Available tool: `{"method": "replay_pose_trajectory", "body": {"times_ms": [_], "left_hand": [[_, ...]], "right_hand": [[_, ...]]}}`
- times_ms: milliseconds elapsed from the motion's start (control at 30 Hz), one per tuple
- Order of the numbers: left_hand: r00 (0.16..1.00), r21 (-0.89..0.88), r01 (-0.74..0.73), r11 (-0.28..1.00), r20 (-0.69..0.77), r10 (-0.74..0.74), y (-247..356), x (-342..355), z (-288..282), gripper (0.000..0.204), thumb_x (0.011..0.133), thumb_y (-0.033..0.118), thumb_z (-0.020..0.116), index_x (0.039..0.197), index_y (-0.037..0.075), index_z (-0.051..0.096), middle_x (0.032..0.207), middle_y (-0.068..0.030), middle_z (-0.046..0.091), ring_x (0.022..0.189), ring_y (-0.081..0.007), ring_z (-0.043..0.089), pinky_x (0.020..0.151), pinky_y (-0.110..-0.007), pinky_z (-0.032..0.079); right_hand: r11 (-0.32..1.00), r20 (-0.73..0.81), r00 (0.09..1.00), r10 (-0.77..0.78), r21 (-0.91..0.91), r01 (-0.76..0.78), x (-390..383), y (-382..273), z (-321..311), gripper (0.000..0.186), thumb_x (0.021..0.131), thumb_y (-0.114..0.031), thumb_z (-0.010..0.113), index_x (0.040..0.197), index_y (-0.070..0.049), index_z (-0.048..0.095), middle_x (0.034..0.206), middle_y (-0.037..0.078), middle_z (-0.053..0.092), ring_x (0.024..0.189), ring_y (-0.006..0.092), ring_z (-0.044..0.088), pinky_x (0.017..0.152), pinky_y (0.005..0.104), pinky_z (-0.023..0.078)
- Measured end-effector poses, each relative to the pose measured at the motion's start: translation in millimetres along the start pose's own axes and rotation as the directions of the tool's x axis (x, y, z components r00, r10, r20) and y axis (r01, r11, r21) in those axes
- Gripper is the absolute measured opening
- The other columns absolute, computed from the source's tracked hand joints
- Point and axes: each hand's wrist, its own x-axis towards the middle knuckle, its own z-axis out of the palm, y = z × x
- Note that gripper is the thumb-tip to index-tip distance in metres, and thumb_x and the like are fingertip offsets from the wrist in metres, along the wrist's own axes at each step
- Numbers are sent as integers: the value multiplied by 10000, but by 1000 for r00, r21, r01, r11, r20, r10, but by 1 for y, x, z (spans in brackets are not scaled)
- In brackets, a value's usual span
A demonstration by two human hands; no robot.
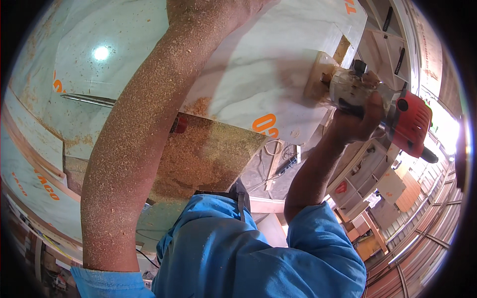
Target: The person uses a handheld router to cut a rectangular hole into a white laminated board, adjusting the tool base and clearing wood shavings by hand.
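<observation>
The left forearm (134, 149), coated in sawdust, reaches up across the white laminated board (258, 64); its hand leaves the frame, so I cannot tell its grip. At the board's right edge, the right hand (355, 119) closes its fingers around the red trimmer (392, 111). The trimmer looks heavy and prone to vibration; the body is the best hold.

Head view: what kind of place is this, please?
Probably a woodworking shop. The right hand holds a red power router at the edge of a white laminated board, sawdust covers the workpiece, and wooden cabinet frames stand behind.
</observation>
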Motion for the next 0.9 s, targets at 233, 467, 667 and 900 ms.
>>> {"method": "replay_pose_trajectory", "body": {"times_ms": [233, 467, 667, 900], "left_hand": [[1000, -6, -4, 1000, -21, 3, -1, 1, 2, 965, 991, 722, 439, 1578, -37, 343, 1636, -321, 287, 1561, -435, 222, 1228, -712, 114], [1000, 18, 1, 1000, 8, -1, 6, 1, -2, 970, 984, 725, 456, 1578, -34, 346, 1641, -316, 283, 1561, -431, 224, 1228, -712, 113], [1000, 16, 7, 1000, 6, -7, 5, 3, 2, 976, 973, 735, 470, 1574, -27, 361, 1642, -305, 293, 1557, -425, 240, 1227, -709, 127], [1000, 18, 14, 1000, -1, -14, 7, 1, -2, 972, 968, 728, 487, 1564, -32, 378, 1631, -310, 314, 1551, -428, 256, 1224, -709, 139]], "right_hand": [[1000, 43, 999, 11, -8, -11, 3, 0, -7, 404, 798, -84, 630, 1135, 130, 568, 999, 278, 668, 869, 334, 688, 794, 455, 612], [997, 81, 996, -25, -64, 30, 7, 12, -33, 416, 809, -174, 627, 1084, 138, 606, 961, 252, 671, 901, 328, 678, 852, 466, 594], [995, 79, 992, -95, -11, 96, 3, 3, -19, 411, 778, -45, 657, 1146, 108, 555, 993, 255, 662, 874, 339, 683, 819, 483, 610], [988, 43, 988, -148, -38, 149, -2, 3, -9, 481, 770, -18, 675, 1210, 95, 517, 990, 255, 653, 859, 331, 687, 811, 479, 621]]}}
